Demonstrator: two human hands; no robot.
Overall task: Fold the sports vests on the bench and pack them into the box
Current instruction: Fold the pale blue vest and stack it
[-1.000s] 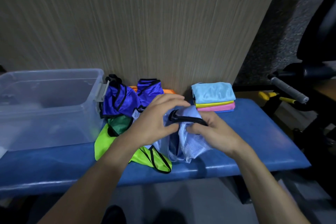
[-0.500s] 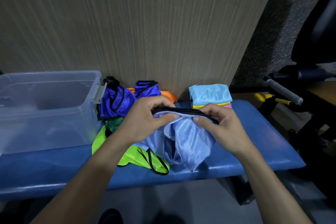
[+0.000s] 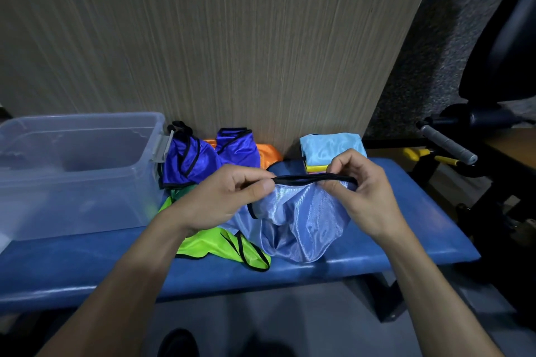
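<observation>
A light blue mesh vest (image 3: 298, 226) with black trim hangs above the blue bench (image 3: 406, 211). My left hand (image 3: 229, 197) pinches one end of its black edge and my right hand (image 3: 362, 191) pinches the other, with the edge stretched between them. A loose pile lies behind and left: a dark blue vest (image 3: 197, 159), an orange vest (image 3: 268, 155), a green vest (image 3: 182, 193) and a neon yellow-green vest (image 3: 220, 246). A folded stack (image 3: 330, 148), sky blue on top, sits at the back right. The clear plastic box (image 3: 87, 177) stands on the bench's left end.
A wood-grain panel (image 3: 232, 52) rises right behind the bench. To the right stand dark gym equipment, a grey padded handle (image 3: 448, 143) and yellow grips (image 3: 417, 155). My shoe tip (image 3: 178, 342) shows on the grey floor below.
My hands have moved apart and lifted the light blue vest, pulling its bunched black edge into a straight line. The fabric now hangs open below them.
</observation>
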